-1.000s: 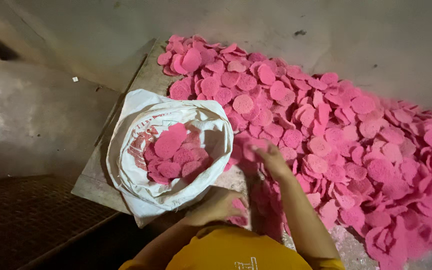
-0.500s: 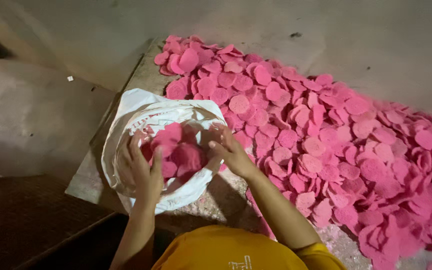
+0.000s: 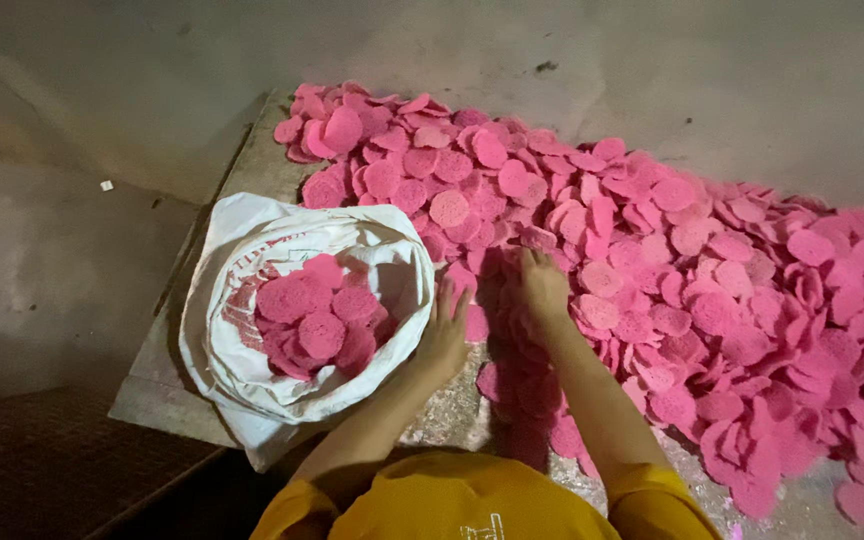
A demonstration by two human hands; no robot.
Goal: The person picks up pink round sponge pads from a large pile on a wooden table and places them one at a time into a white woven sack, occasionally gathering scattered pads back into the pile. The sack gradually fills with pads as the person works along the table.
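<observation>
Both hands work at the near edge of a heap of pink discs (image 3: 652,260): the right hand (image 3: 544,285) lies palm-down on them with fingers curled together over a few, while the left hand (image 3: 445,335) rests flat, fingers apart, touching discs just beside the sack's rim. Round, thin and rough, with a porous, crumbly-looking face, the discs sprawl overlapping across a grey, dusty slab (image 3: 252,165). More fill the white woven sack (image 3: 252,375), its mouth rolled down.
</observation>
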